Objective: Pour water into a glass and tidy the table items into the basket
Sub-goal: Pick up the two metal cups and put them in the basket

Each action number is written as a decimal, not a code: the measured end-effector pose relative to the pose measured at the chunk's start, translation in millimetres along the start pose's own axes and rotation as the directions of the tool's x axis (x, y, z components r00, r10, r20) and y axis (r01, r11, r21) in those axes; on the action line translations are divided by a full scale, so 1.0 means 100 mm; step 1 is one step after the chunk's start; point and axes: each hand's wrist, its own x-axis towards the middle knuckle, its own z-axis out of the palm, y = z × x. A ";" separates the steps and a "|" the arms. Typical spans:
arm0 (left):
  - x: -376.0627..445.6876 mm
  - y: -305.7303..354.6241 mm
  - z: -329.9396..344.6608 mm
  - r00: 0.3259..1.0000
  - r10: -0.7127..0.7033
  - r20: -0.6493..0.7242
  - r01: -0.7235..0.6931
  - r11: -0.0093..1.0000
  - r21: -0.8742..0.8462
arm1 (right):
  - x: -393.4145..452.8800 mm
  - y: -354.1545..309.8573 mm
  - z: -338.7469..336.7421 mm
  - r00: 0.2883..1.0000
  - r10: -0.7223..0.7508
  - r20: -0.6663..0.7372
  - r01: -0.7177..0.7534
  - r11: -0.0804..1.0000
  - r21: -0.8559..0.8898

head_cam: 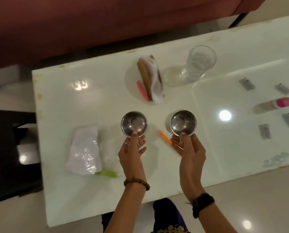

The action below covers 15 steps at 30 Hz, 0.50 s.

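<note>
Across the middle of the view lies a white glossy counter (90,190), with a dark red sofa (73,22) beyond its far edge. On the counter's near left rests a white plastic-wrapped packet (85,148). At the far middle sits a bundle of brown rolls and white cloth (150,78), and just right of it a clear glass (199,63) stands upright holding some water. No basket is in view. At the centre, two small steel bowls (134,123) (183,122) are held side by side above the counter: the left hand (132,152) pinches the near rim of the left bowl, and the right hand (189,150) pinches the near rim of the right one, so each grip is closed on a bowl. An orange marker (164,137) lies between the hands, and a pink marker (142,90) beside the bundle. Small grey clips (264,133) and a pink-capped tube (273,105) lie far right. Such thin rim pinches on smooth steel could slip, dropping a bowl; one swinging toward the glass might tip it and spill water.
</note>
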 end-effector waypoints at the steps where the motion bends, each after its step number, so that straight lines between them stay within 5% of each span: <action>1: 0.03 0.07 -0.12 1.000 0.014 -0.015 -0.014 1.000 -0.010 | -0.10 -0.01 0.13 0.999 -0.008 0.038 0.009 1.000 -0.005; 7: 0.42 0.76 -1.18 0.979 0.112 -0.170 -0.137 0.980 -0.142 | -0.70 -0.06 1.30 0.935 -0.047 0.350 0.076 0.995 -0.068; 15: 1.23 2.01 -2.87 0.899 0.143 -0.414 -0.266 0.930 -0.255 | -1.69 -0.04 3.22 0.699 -0.092 0.709 0.257 0.958 -0.128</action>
